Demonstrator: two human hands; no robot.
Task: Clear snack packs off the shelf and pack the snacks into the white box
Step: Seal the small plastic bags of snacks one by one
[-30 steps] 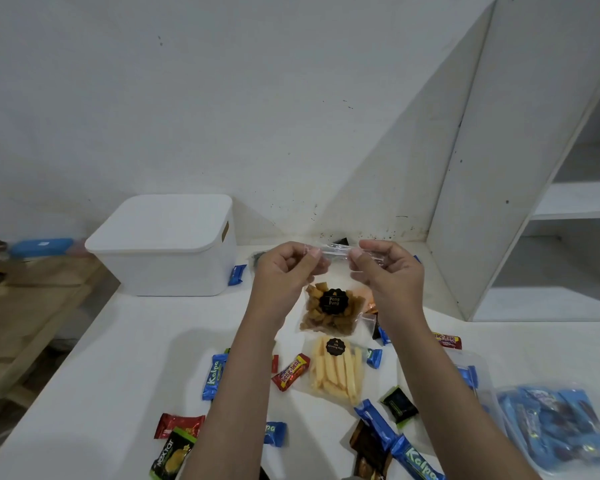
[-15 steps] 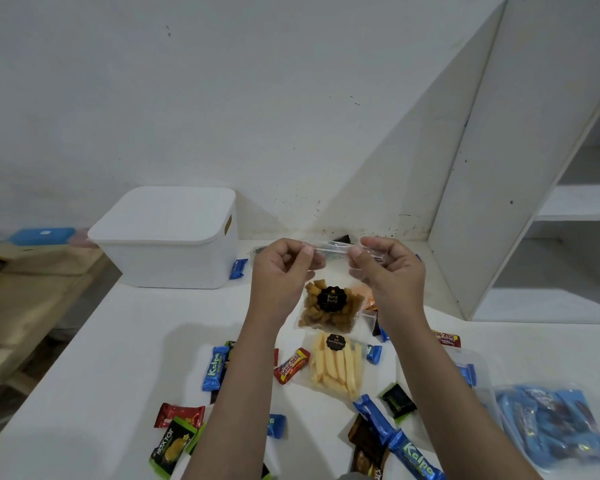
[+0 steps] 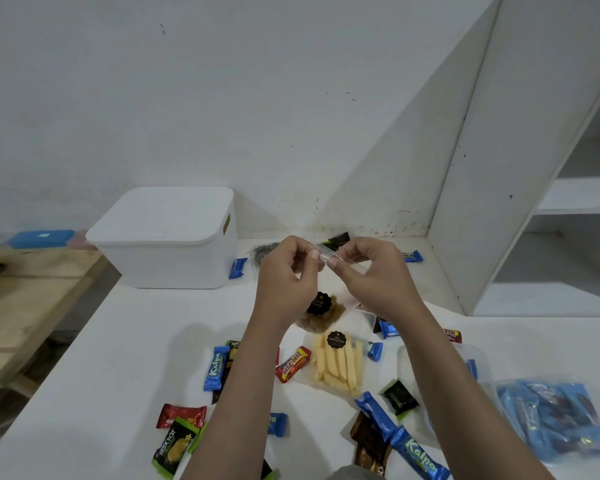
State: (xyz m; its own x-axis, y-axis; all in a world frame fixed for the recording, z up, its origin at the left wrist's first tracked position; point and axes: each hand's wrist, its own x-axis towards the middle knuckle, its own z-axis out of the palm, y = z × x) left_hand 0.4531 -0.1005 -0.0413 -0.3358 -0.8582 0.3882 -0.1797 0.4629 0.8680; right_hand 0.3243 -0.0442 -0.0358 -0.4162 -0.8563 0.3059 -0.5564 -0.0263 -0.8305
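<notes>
Clear snack pouch (image 3: 321, 311) of brown pieces, black-labelled

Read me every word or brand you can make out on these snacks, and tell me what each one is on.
"Kalpa": blue bar left of the forearms.
"Kalpa": blue bar at the bottom.
"beng-beng": red bar.
"NEXTAR": green-edged black pack.
Round black stickers on the brown-snack bag and the yellow-stick bag: too blurred to read.

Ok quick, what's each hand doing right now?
Left hand: pinching the top edge of the clear plastic pouch of brown snacks.
Right hand: pinching the same top edge.
</notes>
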